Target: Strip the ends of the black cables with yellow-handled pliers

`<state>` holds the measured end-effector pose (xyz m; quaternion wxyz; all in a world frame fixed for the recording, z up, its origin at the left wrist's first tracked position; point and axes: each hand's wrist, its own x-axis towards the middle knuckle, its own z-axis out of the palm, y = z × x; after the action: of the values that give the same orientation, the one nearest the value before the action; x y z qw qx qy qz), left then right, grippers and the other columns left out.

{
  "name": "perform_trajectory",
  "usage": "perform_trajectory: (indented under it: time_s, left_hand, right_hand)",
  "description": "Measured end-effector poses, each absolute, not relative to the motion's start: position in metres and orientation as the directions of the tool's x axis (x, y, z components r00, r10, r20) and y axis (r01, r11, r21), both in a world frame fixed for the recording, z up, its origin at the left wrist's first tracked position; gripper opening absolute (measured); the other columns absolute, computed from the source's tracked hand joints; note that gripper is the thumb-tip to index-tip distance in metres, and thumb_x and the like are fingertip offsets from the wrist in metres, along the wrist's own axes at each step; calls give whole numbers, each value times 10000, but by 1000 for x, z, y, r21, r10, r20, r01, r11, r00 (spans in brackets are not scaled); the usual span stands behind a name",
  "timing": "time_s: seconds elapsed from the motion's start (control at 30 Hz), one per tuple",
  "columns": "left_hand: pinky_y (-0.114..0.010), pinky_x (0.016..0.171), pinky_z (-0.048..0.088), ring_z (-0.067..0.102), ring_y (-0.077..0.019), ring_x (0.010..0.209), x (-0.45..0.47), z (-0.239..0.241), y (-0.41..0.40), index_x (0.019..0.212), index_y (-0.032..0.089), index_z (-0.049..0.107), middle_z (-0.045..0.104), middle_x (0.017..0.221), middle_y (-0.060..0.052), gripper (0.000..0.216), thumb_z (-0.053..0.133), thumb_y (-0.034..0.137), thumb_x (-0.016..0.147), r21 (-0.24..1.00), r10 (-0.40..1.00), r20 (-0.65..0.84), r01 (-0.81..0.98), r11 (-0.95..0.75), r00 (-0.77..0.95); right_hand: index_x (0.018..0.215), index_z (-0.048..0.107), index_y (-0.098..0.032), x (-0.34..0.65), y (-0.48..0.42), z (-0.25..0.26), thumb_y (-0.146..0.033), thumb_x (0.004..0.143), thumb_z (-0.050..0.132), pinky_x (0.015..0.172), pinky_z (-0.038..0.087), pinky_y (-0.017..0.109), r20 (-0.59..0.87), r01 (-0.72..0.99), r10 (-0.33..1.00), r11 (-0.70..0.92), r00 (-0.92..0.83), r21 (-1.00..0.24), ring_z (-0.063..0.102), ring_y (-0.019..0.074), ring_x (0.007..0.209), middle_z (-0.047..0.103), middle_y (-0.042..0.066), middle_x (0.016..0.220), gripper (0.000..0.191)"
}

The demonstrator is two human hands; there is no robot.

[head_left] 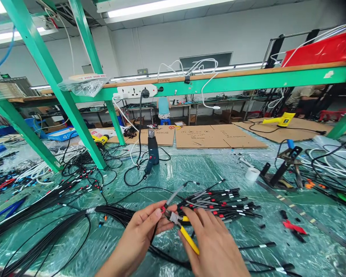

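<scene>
The left hand [138, 234] pinches a thin wire [174, 194] by its red-sleeved end, low over the counter [207, 169]. The right hand [213, 242] grips yellow-handled cutters [188, 235], their nose touching that pinched end. Just behind lies a bundle of black cables [222, 204] (red and white sleeves on the tips). A blue heat gun [152, 152] stands farther back.

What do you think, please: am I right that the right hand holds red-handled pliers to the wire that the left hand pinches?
Not quite. The head view shows that the handles are yellow, not red. Otherwise you are right: the right hand holds the pliers to the wire that the left hand pinches.
</scene>
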<state>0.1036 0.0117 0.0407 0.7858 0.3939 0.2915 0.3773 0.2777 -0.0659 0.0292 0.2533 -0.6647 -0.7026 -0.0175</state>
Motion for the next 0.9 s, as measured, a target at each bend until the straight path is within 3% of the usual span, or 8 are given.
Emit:
perform_trajectory:
  time_s: [0.17,0.57,0.9]
  left_hand:
    - [-363,1000,497,659,-263,1140,107,39,7,1153,155,718,725,1205,-137,331,719,299,855,782,861,-112,-491,385,496]
    - [-489,1085,432,632,-310,1189,108,34,5,1157,195,722,711,1230,-132,341,743,312,837,792,890,-86,-512,334,447]
    - [-367,1040,506,629,-258,1202,110,29,5,1185,245,712,709,1241,-89,328,703,335,870,849,896,-2,-473,237,445]
  right_hand:
    - [1259,557,-173,274,-63,29,-209,813,557,793,444,477,496,974,868,112,0,-196,579,302,905,617,114,1018,448]
    - [1305,500,-179,271,-60,30,-185,808,576,811,381,424,518,979,855,96,11,-178,536,271,927,595,99,1056,504]
    - [1270,528,-187,275,-55,30,-180,797,601,797,377,395,557,984,831,99,0,-148,537,255,913,593,74,1025,479]
